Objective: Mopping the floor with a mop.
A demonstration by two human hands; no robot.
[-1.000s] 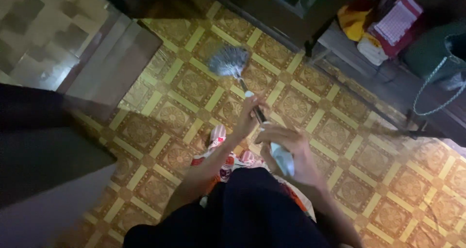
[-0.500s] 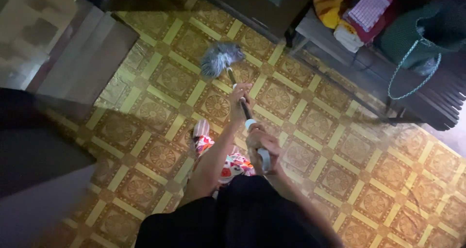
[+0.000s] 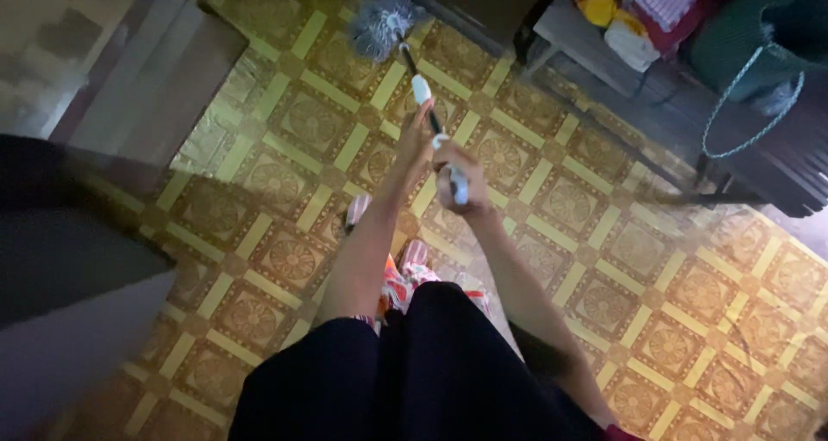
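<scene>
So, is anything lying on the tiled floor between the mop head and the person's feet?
Nothing visible does. The grey mop head sits far up the patterned floor; both hands, left hand and right hand, grip its handle, and the tiles back to the feet are bare.

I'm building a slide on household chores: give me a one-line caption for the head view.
Both hands, left hand ahead of right hand, grip a broom on the patterned tiled floor.
</scene>
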